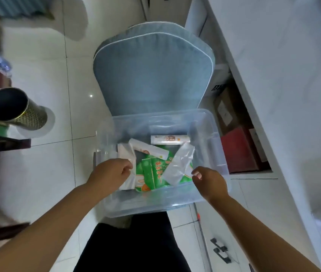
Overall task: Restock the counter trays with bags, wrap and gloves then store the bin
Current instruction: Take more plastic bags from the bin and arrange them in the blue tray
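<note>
Nearest to the person, at 6 o'clock, dark trousers [134, 248] fill the bottom, and both forearms reach forward from there.

The left hand [109, 174] is over the left part of the clear bin [155, 205]. Its fingers are pressed together and seem to pinch the edge of a white packet [129, 179] that stands along the left side inside the bin. The right hand [209, 183] is at the right near corner. Its fingers are curled, the tips close to each other, but I cannot tell if they pinch the rim or only touch it.

The bin rests on the front of a blue chair [151, 75], between the two hands. Inside, from near to far, lie green packs [151, 173], a clear bag [179, 163] across them, a flat white box [149, 151], and a white roll [170, 139] at the far wall.

The important relation, as I judge it: the clear bag lies at about 10 o'clock from the right hand, just beside it, with its long axis going from 7 to 1 o'clock. The right hand is the nearer one for this bag; the left hand is already busy with the packet. The roll lies across, from 9 to 3 o'clock, farther from both hands.

At 3 o'clock a white table [273, 75] runs away, with boxes [238, 150] under it. At 9 o'clock stands a metal can [14, 108]. No trays are in view, so the restocking seems at its beginning.
</note>
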The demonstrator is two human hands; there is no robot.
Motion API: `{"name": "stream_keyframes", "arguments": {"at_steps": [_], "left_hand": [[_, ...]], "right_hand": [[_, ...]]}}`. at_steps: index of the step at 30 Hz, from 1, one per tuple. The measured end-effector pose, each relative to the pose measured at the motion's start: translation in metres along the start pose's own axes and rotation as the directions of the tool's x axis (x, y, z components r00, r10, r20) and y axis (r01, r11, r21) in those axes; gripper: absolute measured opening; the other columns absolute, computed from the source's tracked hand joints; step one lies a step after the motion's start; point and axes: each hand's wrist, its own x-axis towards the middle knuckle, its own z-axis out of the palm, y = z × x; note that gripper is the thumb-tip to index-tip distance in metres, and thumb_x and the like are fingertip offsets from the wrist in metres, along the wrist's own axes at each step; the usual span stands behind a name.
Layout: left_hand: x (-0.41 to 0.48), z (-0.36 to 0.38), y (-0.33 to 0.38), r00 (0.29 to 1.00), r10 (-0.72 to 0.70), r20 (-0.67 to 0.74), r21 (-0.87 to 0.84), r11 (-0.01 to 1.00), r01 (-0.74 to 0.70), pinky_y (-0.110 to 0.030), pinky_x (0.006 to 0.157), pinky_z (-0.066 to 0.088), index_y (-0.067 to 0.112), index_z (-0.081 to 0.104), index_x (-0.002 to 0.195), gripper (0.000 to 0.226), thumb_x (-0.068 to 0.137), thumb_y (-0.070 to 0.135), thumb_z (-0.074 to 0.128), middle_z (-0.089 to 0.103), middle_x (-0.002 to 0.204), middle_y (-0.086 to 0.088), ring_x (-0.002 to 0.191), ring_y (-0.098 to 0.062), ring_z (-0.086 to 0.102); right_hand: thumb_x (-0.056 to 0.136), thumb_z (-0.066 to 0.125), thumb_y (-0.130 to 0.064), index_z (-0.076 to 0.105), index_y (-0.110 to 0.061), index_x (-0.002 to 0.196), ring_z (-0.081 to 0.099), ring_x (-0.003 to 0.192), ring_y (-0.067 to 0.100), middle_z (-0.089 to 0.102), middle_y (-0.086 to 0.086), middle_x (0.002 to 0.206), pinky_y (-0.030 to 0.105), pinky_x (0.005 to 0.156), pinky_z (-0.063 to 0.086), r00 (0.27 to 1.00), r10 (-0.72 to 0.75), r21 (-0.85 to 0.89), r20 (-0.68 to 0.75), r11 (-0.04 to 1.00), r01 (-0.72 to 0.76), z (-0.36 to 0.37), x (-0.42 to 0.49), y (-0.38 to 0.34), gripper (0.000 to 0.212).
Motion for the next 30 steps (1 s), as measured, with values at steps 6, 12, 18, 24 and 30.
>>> {"name": "stream_keyframes", "arguments": {"at_steps": [6,12,18,24,30], "left_hand": [[0.044,0.051,-0.020,0.991,-0.122,0.052,-0.061,0.990,0.125,-0.022,0.066,0.038,0.024,0.065,0.102,0.018,0.090,0.023,0.051,0.070,0.101,0.004,0.081,-0.011,0.056],[0.094,0.100,-0.024,0.982,-0.147,0.117,-0.081,0.984,0.157,-0.026,0.073,0.042,0.022,0.065,0.103,0.020,0.089,0.022,0.051,0.069,0.103,0.001,0.091,-0.017,0.060],[0.124,0.134,-0.023,0.984,-0.140,0.115,-0.151,0.976,0.156,-0.024,0.070,0.040,0.025,0.065,0.100,0.020,0.088,0.023,0.050,0.070,0.101,0.003,0.090,-0.016,0.062],[0.125,0.140,-0.015,0.979,-0.157,0.132,-0.188,0.966,0.180,-0.028,0.076,0.047,0.028,0.065,0.103,0.021,0.088,0.024,0.050,0.070,0.103,0.005,0.090,-0.014,0.061],[0.132,0.122,0.015,0.975,-0.190,0.114,-0.278,0.936,0.215,-0.033,0.080,0.049,0.031,0.061,0.102,0.017,0.087,0.029,0.054,0.068,0.100,0.008,0.090,-0.015,0.061]], "right_hand": [[0.084,0.059,-0.022,0.061,-0.012,0.111,0.058,0.106,0.030,0.065,0.013,0.115,0.031,0.082,0.044,0.950,0.127,0.021,0.285,0.990,-0.139,0.076,0.096,0.016,0.029],[0.079,0.066,-0.005,0.052,0.008,0.119,0.058,0.105,0.035,0.059,0.021,0.118,0.032,0.075,0.041,0.716,0.537,0.498,0.446,0.516,-0.697,0.131,0.161,0.032,0.045],[0.078,0.070,-0.012,0.054,0.003,0.115,0.056,0.086,0.026,0.061,0.019,0.118,0.032,0.075,0.044,0.584,0.632,0.620,0.509,0.202,-0.758,0.171,0.191,0.050,0.044],[0.079,0.066,-0.002,0.057,0.001,0.112,0.060,0.092,0.033,0.063,0.019,0.106,0.042,0.085,0.051,0.679,0.542,0.761,0.495,0.106,-0.640,0.170,0.187,0.027,0.034],[0.079,0.059,-0.002,0.058,-0.008,0.105,0.061,0.081,0.023,0.064,0.006,0.091,0.028,0.064,0.048,0.893,0.361,0.788,0.270,0.451,-0.420,0.121,0.142,-0.007,0.026]]}}
